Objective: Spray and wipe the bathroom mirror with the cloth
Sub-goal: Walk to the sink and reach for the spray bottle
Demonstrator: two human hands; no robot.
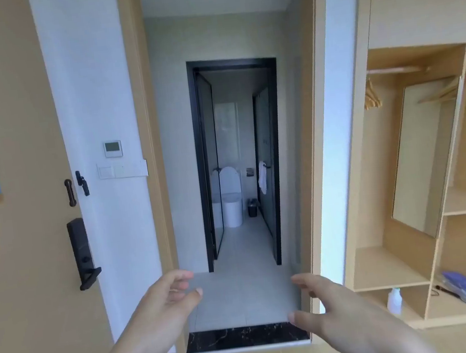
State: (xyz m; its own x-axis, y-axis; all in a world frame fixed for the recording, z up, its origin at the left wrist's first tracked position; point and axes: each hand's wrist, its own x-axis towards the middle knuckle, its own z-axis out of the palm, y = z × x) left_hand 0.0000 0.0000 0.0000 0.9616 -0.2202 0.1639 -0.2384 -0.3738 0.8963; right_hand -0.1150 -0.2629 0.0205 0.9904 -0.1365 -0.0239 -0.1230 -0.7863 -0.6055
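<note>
Reaching out, both hands [250, 316] empty; spray bottle [394, 301] on right shelf [389, 284].

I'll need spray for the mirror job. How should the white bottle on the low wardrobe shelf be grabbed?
Judging by its pose, grip the white bottle around its body just below the narrower neck, coming from the open front of the wardrobe shelf. It stands upright near the front edge. Both hands are empty; the right hand is nearer.

Your left hand [165, 303] and right hand [338, 321] are bare: no gloves, rings or watch in view. Both forearms show uncovered to the frame's lower edge; no sleeve or cuff reaches them. Nails short, unpainted. Slight motion blur softens the fingertips.
</note>
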